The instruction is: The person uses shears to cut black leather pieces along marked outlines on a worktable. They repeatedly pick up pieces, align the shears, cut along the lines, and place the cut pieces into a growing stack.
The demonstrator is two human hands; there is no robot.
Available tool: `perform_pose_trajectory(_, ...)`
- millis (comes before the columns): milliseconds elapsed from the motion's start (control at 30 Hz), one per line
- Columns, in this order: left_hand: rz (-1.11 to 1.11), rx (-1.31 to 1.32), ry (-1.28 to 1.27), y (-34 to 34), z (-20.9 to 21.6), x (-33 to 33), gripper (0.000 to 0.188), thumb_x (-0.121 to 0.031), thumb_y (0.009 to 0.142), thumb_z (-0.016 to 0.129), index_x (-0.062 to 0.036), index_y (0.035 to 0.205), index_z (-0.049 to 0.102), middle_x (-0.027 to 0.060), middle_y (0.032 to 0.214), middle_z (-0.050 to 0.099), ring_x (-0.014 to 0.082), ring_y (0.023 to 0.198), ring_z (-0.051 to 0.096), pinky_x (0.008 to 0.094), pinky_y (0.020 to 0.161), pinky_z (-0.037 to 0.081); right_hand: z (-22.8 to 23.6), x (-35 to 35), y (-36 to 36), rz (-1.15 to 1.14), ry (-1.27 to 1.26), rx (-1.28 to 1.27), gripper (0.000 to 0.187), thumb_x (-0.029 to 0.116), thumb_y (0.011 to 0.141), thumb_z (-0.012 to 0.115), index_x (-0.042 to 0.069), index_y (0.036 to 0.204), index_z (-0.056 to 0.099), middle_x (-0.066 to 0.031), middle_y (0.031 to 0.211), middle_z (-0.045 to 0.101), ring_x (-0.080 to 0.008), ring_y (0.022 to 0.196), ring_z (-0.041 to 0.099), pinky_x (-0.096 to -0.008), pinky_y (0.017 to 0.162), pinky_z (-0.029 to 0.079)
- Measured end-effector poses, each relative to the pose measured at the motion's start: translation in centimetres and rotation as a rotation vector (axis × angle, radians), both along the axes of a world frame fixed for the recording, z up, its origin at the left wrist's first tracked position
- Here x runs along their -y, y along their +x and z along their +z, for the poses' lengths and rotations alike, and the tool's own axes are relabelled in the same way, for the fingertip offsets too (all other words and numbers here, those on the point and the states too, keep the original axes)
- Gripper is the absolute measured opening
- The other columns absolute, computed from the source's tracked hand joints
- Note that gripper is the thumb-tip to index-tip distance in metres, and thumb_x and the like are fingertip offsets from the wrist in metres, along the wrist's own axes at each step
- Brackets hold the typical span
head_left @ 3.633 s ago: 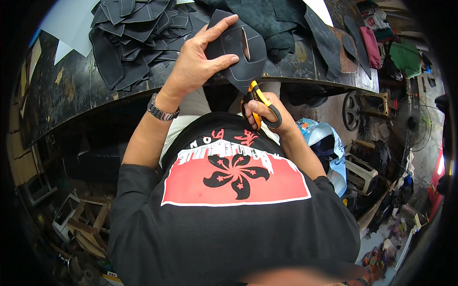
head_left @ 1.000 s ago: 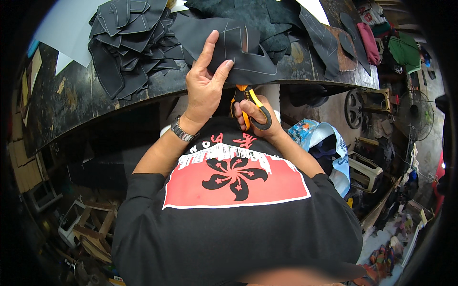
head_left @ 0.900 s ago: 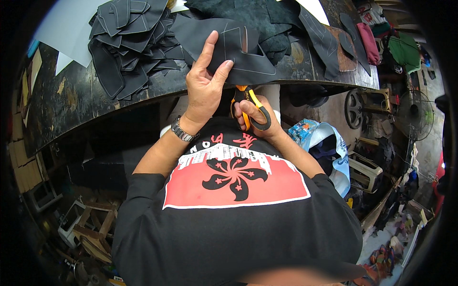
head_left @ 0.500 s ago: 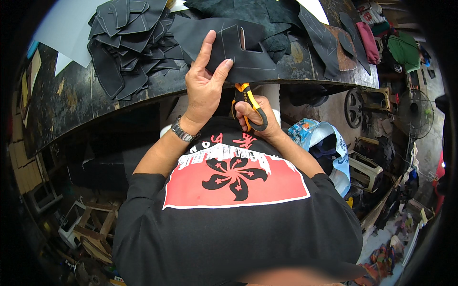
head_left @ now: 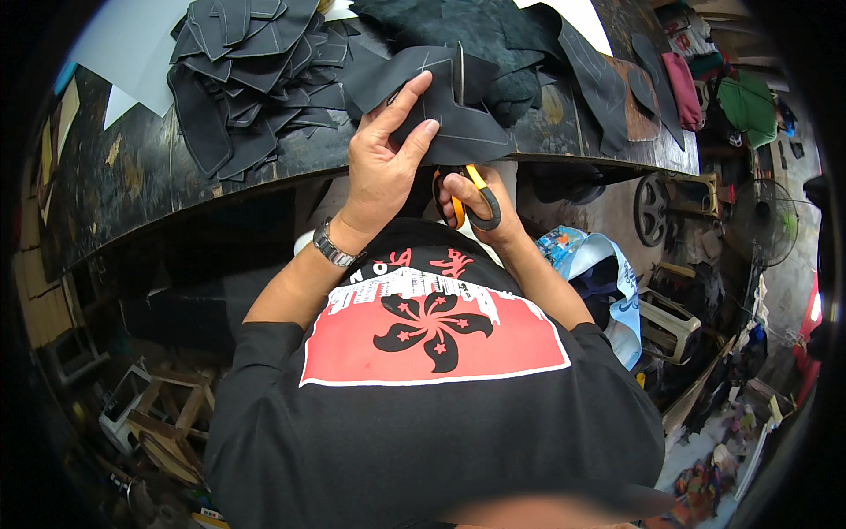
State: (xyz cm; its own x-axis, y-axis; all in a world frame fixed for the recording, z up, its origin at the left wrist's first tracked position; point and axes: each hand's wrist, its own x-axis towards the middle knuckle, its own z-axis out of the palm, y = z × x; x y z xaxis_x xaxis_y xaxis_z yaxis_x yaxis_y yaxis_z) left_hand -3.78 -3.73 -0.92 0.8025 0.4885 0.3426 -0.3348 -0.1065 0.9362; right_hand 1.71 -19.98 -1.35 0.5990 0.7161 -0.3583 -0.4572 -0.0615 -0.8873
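My left hand (head_left: 381,167) grips a black leather sheet (head_left: 471,130) at the table's front edge, thumb and forefinger lying on top. Pale lines are drawn on the sheet, which has a cut opening and is bent up along its left part. Under its near edge, my right hand (head_left: 505,204) is closed round the yellow, orange and black handles of scissors (head_left: 481,187). A thin upright blade (head_left: 459,75) shows at the cut; the sheet hides the blades' lower part.
A stack of black cut pieces (head_left: 238,84) lies on the dark worktable (head_left: 132,189) at left. Dark crumpled leather (head_left: 449,31) sits behind the sheet; more marked black leather (head_left: 590,79) lies at right. A pedestal fan (head_left: 767,220) stands beyond the table's right side.
The leather sheet has shifted slightly right and its left part now bends upward. My left fingers moved right and down with it. The scissor handles have turned and the blade stands taller through the cut.
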Motion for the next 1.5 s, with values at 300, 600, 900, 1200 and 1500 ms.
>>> perform_pose_trajectory(300,0.001,-0.027,0.048,-0.1,0.0,0.1,0.053,0.000,0.092,0.061,0.0021,0.142,0.044,0.0127,0.145,0.048,0.0146,0.126,0.050,0.0272,0.106,0.038,-0.2,0.3,-0.8,-0.006,-0.125,0.030,0.034,0.030,0.085,0.077,0.003,0.075,0.060,-0.0022,0.056,0.055,-0.0085,0.043,0.050,-0.0219,0.039,0.038)
perform_pose_trajectory(600,0.028,-0.015,-0.050,-0.1,-0.3,0.7,0.050,-0.005,0.089,0.066,-0.0050,0.138,0.053,0.0149,0.132,0.058,0.0208,0.121,0.054,0.0303,0.104,0.040,-0.1,-0.4,-0.1,-0.059,0.012,0.060,0.040,0.037,0.082,0.079,0.002,0.086,0.061,-0.0027,0.059,0.055,-0.0098,0.044,0.052,-0.0221,0.040,0.041)
perform_pose_trajectory(900,0.021,-0.027,-0.086,0.1,-0.6,1.0,0.051,-0.004,0.088,0.067,-0.0043,0.137,0.054,0.0144,0.130,0.059,0.0199,0.119,0.055,0.0302,0.103,0.040,0.0,-0.1,-0.5,-0.049,-0.121,0.031,0.030,0.028,0.084,0.077,0.002,0.088,0.062,0.0005,0.055,0.052,-0.0072,0.041,0.047,-0.0210,0.037,0.036)
perform_pose_trajectory(1200,-0.006,-0.031,-0.329,0.7,1.3,-3.7,0.020,-0.005,0.085,0.074,-0.0017,0.105,0.072,0.0034,0.097,0.071,0.0078,0.086,0.065,0.0213,0.082,0.052,0.1,3.0,1.7,0.117,-0.112,-0.037,0.035,0.034,0.088,0.069,0.002,0.077,0.059,-0.0043,0.064,0.058,-0.0117,0.049,0.056,-0.0228,0.046,0.045)
perform_pose_trajectory(1500,-0.288,-0.131,0.105,-0.3,3.5,-7.5,0.031,-0.006,0.081,0.076,-0.0040,0.111,0.070,0.0051,0.109,0.069,0.0112,0.101,0.064,0.0232,0.089,0.050,1.7,5.5,3.5,0.545,-0.175,0.105,0.041,0.040,0.081,0.074,0.003,0.090,0.061,-0.0029,0.076,0.060,-0.0104,0.065,0.059,-0.0240,0.060,0.048)
